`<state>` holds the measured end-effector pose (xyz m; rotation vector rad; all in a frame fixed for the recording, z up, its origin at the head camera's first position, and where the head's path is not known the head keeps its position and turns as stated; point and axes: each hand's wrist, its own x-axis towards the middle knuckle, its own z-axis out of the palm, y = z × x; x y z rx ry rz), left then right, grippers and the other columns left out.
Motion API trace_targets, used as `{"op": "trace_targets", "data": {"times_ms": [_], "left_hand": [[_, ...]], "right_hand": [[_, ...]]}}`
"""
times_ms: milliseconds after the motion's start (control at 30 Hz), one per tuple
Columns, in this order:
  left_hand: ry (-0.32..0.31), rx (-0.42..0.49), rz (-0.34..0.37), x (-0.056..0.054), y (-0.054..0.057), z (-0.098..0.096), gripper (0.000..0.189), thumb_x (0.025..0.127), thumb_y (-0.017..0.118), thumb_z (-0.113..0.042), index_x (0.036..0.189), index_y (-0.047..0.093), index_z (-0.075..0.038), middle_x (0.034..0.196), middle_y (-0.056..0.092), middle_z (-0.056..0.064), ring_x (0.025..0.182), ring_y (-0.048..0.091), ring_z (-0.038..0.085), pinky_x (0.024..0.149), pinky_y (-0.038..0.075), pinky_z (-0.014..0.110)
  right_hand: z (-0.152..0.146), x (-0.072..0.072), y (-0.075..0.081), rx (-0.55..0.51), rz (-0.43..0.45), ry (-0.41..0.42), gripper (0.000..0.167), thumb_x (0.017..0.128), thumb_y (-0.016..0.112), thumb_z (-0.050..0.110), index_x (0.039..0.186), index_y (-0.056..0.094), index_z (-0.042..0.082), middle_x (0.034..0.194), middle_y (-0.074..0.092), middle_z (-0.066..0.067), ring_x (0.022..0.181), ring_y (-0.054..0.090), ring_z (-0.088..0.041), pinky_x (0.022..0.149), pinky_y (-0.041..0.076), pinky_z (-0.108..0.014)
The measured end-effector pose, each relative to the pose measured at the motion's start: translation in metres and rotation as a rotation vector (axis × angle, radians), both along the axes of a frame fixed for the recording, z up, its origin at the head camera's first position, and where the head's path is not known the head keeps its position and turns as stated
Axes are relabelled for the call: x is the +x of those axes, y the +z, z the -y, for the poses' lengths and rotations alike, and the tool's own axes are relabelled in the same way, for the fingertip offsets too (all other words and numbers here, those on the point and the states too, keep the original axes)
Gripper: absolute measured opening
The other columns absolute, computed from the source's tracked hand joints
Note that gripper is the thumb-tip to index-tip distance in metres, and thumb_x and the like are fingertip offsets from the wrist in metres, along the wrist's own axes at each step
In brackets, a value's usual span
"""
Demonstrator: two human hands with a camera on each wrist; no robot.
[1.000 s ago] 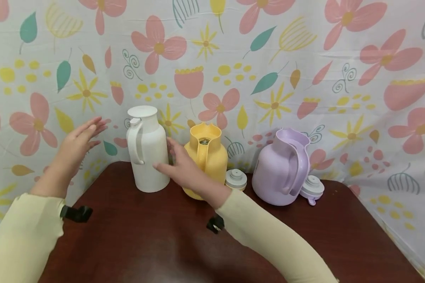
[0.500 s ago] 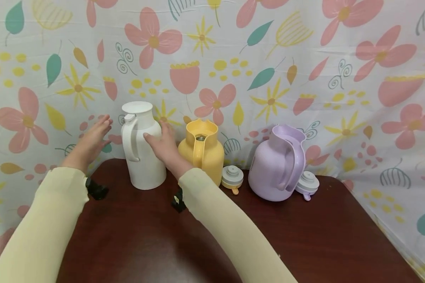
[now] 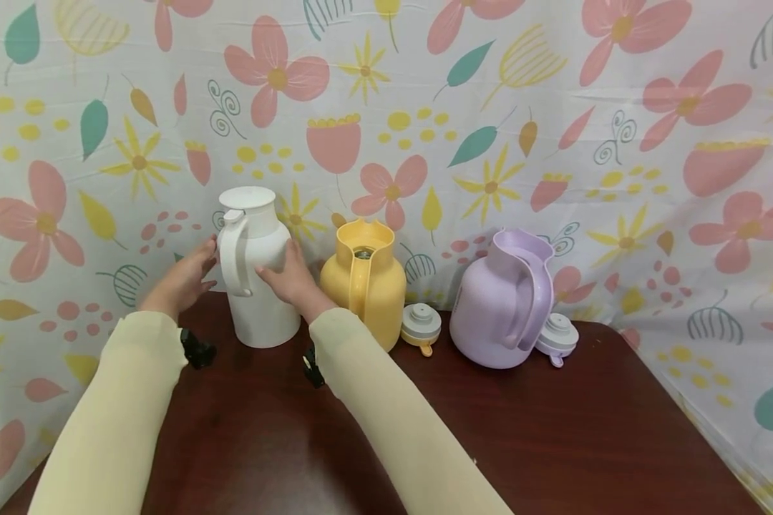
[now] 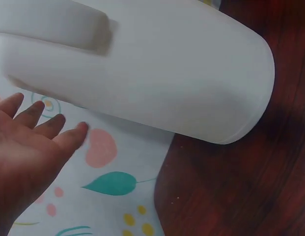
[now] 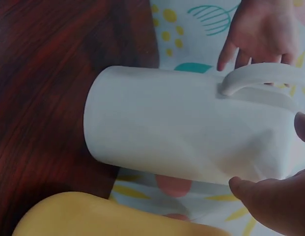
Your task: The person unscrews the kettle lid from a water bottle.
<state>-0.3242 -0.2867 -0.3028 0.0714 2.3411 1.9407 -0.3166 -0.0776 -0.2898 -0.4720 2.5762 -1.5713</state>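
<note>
A tall white thermos jug [image 3: 263, 315] stands upright at the table's back left, its lid on and its handle turned toward me. My left hand [image 3: 183, 277] is at the jug's left side with fingers extended; in the left wrist view, a narrow gap shows between those fingertips [image 4: 82, 127] and the white wall. On the other side, my right hand [image 3: 294, 279] is spread around the upper body, thumb over the front and fingers along the right side. In the right wrist view, a fingertip [image 5: 235, 184] lies right at the jug's edge.
Right of the white jug stands an open yellow thermos jug [image 3: 386, 297], a grey-and-yellow stopper [image 3: 421, 322] beside it. Farther right are an open purple thermos jug [image 3: 483, 315] and its grey-and-purple stopper [image 3: 557, 332]. A flowered cloth [image 3: 477, 93] hangs behind the dark wooden table [image 3: 554, 436].
My left hand has moved right, close to the white jug. My right hand has moved left onto its right side. The view has shifted slightly; the jugs stand where they were.
</note>
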Motion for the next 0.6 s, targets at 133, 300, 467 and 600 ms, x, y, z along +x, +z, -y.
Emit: {"op": "trace_targets", "data": {"times_ms": [133, 300, 467, 600], "left_hand": [[-0.016, 0.044, 0.009, -0.004, -0.008, -0.002, 0.071, 0.108, 0.021, -0.054, 0.163, -0.012, -0.023, 0.171, -0.021, 0.004, 0.159, -0.016, 0.033, 0.128, 0.0, 0.064], [-0.002, 0.123, 0.018, -0.005, -0.012, -0.002, 0.073, 0.107, 0.025, -0.054, 0.163, -0.011, -0.025, 0.171, -0.02, 0.003, 0.16, -0.016, 0.032, 0.129, 0.0, 0.061], [0.016, 0.105, 0.023, -0.003, -0.013, 0.001, 0.077, 0.104, 0.029, -0.056, 0.163, -0.008, -0.023, 0.172, -0.014, 0.005, 0.161, -0.009, 0.034, 0.13, 0.008, 0.06], [0.029, 0.077, 0.014, -0.001, -0.012, 0.004, 0.078, 0.102, 0.035, -0.054, 0.162, -0.004, -0.022, 0.172, -0.01, 0.007, 0.16, -0.002, 0.037, 0.128, 0.016, 0.061]], "right_hand": [[-0.002, -0.004, -0.005, -0.006, 0.003, -0.03, 0.079, 0.104, 0.056, 0.029, 0.164, 0.009, 0.007, 0.174, 0.011, -0.01, 0.162, 0.012, -0.023, 0.132, 0.016, -0.037], [-0.002, -0.008, -0.008, 0.021, 0.046, -0.015, 0.078, 0.105, 0.055, 0.034, 0.165, 0.01, 0.012, 0.173, 0.015, -0.009, 0.162, 0.016, -0.024, 0.131, 0.02, -0.04], [-0.001, -0.008, -0.009, 0.041, 0.084, 0.015, 0.077, 0.106, 0.053, 0.036, 0.165, 0.008, 0.016, 0.173, 0.015, -0.005, 0.161, 0.019, -0.024, 0.131, 0.023, -0.041], [-0.004, -0.008, -0.008, 0.034, 0.064, 0.016, 0.074, 0.106, 0.053, 0.033, 0.164, 0.011, 0.015, 0.173, 0.015, -0.003, 0.161, 0.018, -0.022, 0.13, 0.023, -0.04]]}}
